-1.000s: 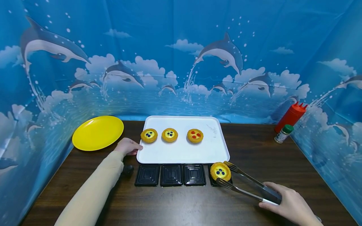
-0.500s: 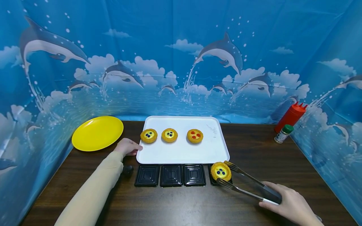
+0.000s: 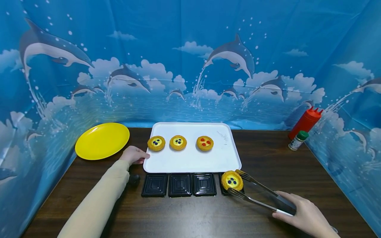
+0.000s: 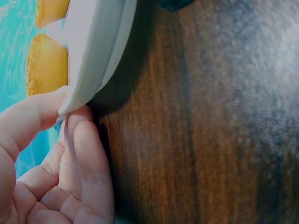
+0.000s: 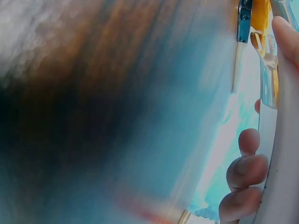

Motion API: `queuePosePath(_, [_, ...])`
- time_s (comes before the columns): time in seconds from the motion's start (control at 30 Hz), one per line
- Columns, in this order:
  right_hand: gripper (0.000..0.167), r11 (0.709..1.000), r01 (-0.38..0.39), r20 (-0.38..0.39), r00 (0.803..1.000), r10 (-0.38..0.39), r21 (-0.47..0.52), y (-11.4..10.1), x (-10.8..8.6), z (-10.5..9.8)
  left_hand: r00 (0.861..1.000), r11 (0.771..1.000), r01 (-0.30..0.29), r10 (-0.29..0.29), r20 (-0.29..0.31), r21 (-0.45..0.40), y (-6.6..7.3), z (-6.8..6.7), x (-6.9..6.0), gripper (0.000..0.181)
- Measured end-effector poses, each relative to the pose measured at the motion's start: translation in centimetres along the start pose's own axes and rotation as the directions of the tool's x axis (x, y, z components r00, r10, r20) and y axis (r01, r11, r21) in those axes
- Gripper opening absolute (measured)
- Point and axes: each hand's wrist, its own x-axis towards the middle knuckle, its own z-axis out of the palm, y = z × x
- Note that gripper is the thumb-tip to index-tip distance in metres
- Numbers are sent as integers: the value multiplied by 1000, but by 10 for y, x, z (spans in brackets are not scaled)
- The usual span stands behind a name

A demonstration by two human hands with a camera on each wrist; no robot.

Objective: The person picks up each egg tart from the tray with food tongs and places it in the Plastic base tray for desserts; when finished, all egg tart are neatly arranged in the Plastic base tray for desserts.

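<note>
My left hand [image 3: 134, 154] pinches the left edge of a white tray [image 3: 190, 162], with the thumb on top and a finger underneath in the left wrist view. On the tray sit two egg tarts with dark blue dots, [image 3: 156, 143] being the left tart, and one red-dotted tart [image 3: 204, 143]. My right hand [image 3: 306, 213] grips metal tongs [image 3: 259, 202] by their handles. The tongs' ends lie either side of a blue-dotted tart [image 3: 232, 180] on the rightmost black square dish [image 3: 225, 190]; firm contact at both sides cannot be told.
Several black square dishes [image 3: 180, 185] line the tray's front edge. A yellow plate [image 3: 102, 141] stands at the back left. At the back right, a red squeeze bottle [image 3: 305, 123] leans behind a green-capped shaker [image 3: 298, 141]. A dark rounded object [image 3: 134, 179] lies by the left forearm.
</note>
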Motion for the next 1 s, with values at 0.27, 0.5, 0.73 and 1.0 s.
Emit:
queuePosePath(0.27, [83,1000,0,42,999,-2,26,-1,4,-1,1000,1000,-4,4,3,1,-1,-1,3,37])
queuePosePath(0.5, [81,999,1,88,996,-5,46,-1,5,-3,1000,1000,-15,15,6,-2,1,0,-2,37])
queuePosePath(0.73, [76,995,0,123,992,-12,101,1,6,-2,1000,1000,-23,23,5,-1,2,0,-6,37])
queuePosePath(1.0, [76,994,26,106,994,-37,105,3,5,-1,1000,1000,-21,21,4,-4,1,0,-5,37])
